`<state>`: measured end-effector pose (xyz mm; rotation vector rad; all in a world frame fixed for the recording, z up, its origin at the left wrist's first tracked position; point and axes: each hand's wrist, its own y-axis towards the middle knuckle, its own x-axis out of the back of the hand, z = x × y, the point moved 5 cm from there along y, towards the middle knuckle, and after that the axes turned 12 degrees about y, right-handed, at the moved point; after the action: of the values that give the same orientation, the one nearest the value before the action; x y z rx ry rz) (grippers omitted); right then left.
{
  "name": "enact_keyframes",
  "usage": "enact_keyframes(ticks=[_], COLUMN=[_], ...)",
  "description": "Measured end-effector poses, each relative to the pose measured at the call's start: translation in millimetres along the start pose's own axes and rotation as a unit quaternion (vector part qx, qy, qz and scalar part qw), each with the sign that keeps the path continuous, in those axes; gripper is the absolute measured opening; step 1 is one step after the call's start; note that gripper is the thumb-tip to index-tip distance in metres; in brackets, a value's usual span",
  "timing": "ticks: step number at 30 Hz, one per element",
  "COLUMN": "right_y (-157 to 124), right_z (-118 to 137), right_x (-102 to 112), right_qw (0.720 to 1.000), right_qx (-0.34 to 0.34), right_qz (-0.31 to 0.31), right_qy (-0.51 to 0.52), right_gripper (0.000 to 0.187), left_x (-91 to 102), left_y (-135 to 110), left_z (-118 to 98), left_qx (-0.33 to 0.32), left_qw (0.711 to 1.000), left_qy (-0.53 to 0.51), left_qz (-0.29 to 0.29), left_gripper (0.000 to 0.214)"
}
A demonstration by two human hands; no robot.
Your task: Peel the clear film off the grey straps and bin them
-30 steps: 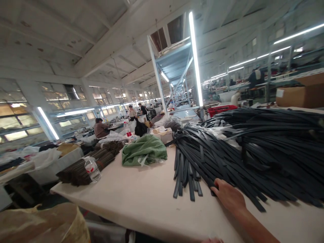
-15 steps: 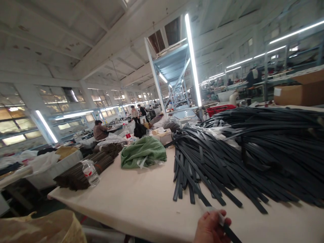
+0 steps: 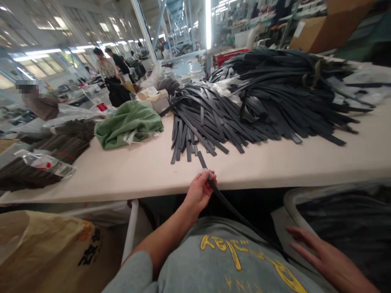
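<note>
My left hand [image 3: 200, 191] pinches one long black strap [image 3: 232, 209] at the near edge of the table [image 3: 146, 171]. The strap runs from the table top down across my lap toward my right side. My right hand [image 3: 320, 256] lies low at the right with fingers stretched out and apart, resting by the rim of a white bin [image 3: 290, 203]; it holds nothing. A big heap of black straps [image 3: 275, 85] covers the far right of the table, with loose strap ends [image 3: 186, 138] fanned out toward me.
A crumpled green cloth [image 3: 128, 124] lies left of the straps. Bundles of dark strips [image 3: 51, 146] and a plastic bottle [image 3: 45, 162] sit at the table's left end. A tan sack [image 3: 45, 248] stands below left. Other people work at benches behind; a cardboard box [image 3: 324, 24] is far right.
The camera has tipped down, bringing my lap and both hands into view. My hand has drawn one strap off the heap and over the table edge toward me.
</note>
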<state>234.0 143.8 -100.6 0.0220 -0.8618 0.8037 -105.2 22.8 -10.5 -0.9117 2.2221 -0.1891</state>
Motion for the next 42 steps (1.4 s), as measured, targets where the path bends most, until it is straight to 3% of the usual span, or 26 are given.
enact_keyframes(ticks=[2, 5, 6, 8, 11, 15, 18, 21, 25, 34, 42], right_y=[12.1, 30.5, 35.6, 44.8, 46.5, 24.6, -1.2, -20.7, -27.9, -17.1, 2.7], right_z=[61.3, 160.4, 184.9, 209.3, 201.3, 158.6, 141.3, 140.5, 139.1, 129.1, 155.6], right_x=[-17.4, -46.7, -55.0, -66.4, -66.6, -32.2, -14.7, -10.5, -11.2, -25.5, -27.6], right_qw=[0.988, 0.944, 0.934, 0.925, 0.925, 0.942, 0.965, 0.980, 0.986, 0.992, 0.994], right_qx=[0.049, 0.139, 0.164, 0.153, 0.110, 0.066, 0.065, 0.109, 0.122, 0.101, 0.067], right_qz=[0.073, 0.161, 0.170, 0.155, 0.131, 0.062, 0.082, 0.092, 0.055, 0.062, 0.080], right_qy=[0.128, 0.250, 0.268, 0.311, 0.340, 0.322, 0.239, 0.142, 0.096, 0.044, 0.039], right_gripper=[0.048, 0.052, 0.048, 0.035, 0.032, 0.039, 0.045, 0.044, 0.044, 0.046, 0.037], left_x=[-4.3, -9.4, -10.3, -10.9, -6.4, 5.5, 7.2, 4.7, 2.0, 0.9, 0.4], left_y=[-13.1, -27.3, -30.4, -34.2, -34.6, -32.7, -32.4, -31.8, -31.0, -33.4, -40.3], left_z=[17.6, 38.3, 42.8, 48.2, 47.9, 51.6, 61.8, 71.1, 76.0, 81.2, 104.0], left_qx=[0.027, 0.060, 0.067, 0.078, 0.073, 0.116, 0.170, 0.201, 0.215, 0.221, 0.276], left_qw=[0.999, 0.997, 0.997, 0.995, 0.996, 0.993, 0.985, 0.979, 0.976, 0.975, 0.961], left_qy=[0.011, 0.030, 0.036, 0.051, 0.041, 0.004, -0.015, -0.024, -0.032, -0.025, 0.022], left_qz=[0.014, 0.026, 0.028, 0.036, 0.033, -0.016, -0.029, -0.035, -0.032, -0.030, -0.015], left_gripper=[0.022, 0.027, 0.028, 0.030, 0.023, 0.015, 0.013, 0.012, 0.011, 0.010, 0.009])
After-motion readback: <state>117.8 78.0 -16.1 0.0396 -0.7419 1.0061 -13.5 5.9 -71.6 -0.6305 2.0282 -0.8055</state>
